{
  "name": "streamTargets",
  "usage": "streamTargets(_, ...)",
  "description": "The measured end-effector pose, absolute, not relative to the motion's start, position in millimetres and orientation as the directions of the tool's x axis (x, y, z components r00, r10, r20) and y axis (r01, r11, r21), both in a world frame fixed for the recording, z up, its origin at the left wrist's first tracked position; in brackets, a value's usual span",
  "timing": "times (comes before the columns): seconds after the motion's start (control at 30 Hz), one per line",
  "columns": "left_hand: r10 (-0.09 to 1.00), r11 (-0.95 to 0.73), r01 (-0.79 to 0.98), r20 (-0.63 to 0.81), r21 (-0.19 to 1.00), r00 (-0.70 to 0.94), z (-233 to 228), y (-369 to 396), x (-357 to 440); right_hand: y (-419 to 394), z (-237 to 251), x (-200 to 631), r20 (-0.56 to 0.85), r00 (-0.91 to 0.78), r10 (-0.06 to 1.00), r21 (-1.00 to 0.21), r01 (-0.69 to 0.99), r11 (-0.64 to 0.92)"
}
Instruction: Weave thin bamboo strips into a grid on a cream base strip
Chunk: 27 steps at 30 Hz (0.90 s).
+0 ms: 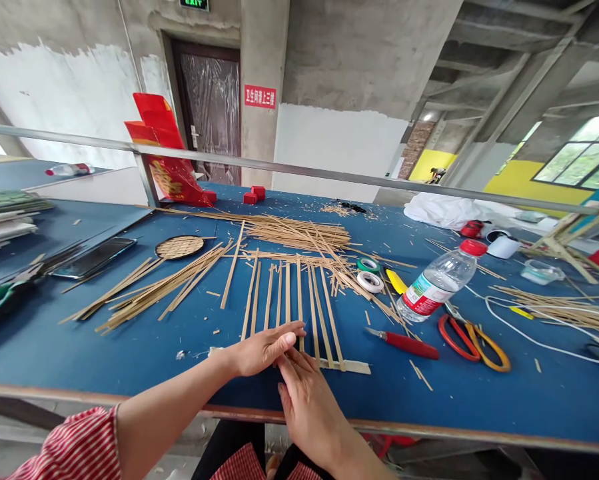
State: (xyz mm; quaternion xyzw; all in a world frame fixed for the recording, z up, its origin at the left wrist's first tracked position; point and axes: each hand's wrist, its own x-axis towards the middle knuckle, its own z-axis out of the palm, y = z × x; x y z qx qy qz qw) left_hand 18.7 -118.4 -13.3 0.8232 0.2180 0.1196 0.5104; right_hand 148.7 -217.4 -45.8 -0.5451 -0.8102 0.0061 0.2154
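A row of thin bamboo strips (300, 293) lies side by side on the blue table, their near ends on a pale band that looks like tape (352, 366). Across the near ends of the middle strips rests my left hand (269, 348), its fingers stretched out to the right. My right hand (309, 400) comes in from below and meets it, fingers extended and thumb apart; its fingertips are partly hidden beside the left hand. Both hands seem to press on the strips and band. Right of them lies a red-handled knife (410, 345).
Scissors (474, 343), a water bottle (442, 283) and tape rolls (370, 281) stand to the right. Loose bamboo strips (299, 232) pile up behind; more lie left near a small woven disc (180, 247) and a phone (96, 258). A metal rail (279, 167) crosses behind.
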Motion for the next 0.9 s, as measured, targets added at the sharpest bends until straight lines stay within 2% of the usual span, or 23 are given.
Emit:
streamTargets(0.2,0.486,-0.373,0.24,-0.032,0.896,0.873,-12.5,-116.4,20.0,-219.3,-43.3,149.0,0.402,-0.379,0.834,-0.14,0.874,0.465)
streamTargets(0.3,0.499,-0.247,0.211,-0.062,0.946,0.864,-19.0,-112.5,21.9,-221.1,-37.8,151.8,0.441,-0.368,0.819,-0.128,0.877,0.463)
streamTargets(0.4,0.516,-0.13,0.143,-0.056,0.981,0.855,-23.8,-108.1,22.8,-223.7,-35.6,157.7,0.449,-0.312,0.837,-0.173,0.889,0.424)
streamTargets(0.47,0.538,-0.146,0.117,-0.02,0.982,0.843,-21.9,-105.9,22.1,-226.0,-37.0,163.2,0.444,-0.28,0.851,-0.203,0.894,0.4)
streamTargets(0.57,0.56,-0.278,0.165,0.02,0.946,0.828,-9.4,-104.3,20.3,-229.4,-39.5,173.1,0.452,-0.26,0.853,-0.227,0.891,0.393)
streamTargets(0.63,0.557,-0.411,0.201,0.071,0.889,0.827,1.6,-104.6,21.6,-230.2,-38.3,180.2,0.49,-0.242,0.838,-0.227,0.892,0.39)
streamTargets(0.7,0.5,-0.582,0.202,0.151,0.787,0.853,9.0,-106.3,27.3,-228.7,-33.3,186.5,0.547,-0.22,0.808,-0.217,0.895,0.391)
streamTargets(0.8,0.29,-0.837,0.101,0.28,0.537,0.915,5.9,-112.7,42.6,-221.5,-21.1,192.3,0.599,-0.222,0.769,-0.199,0.889,0.412)
streamTargets(0.87,0.158,-0.918,0.009,0.345,0.397,0.925,-4.4,-118.9,52.7,-214.9,-13.8,192.8,0.592,-0.247,0.768,-0.191,0.882,0.431)
streamTargets(0.9,0.136,-0.937,-0.004,0.375,0.349,0.917,-10.3,-122.0,56.5,-211.7,-11.4,192.1,0.579,-0.26,0.773,-0.189,0.879,0.438)
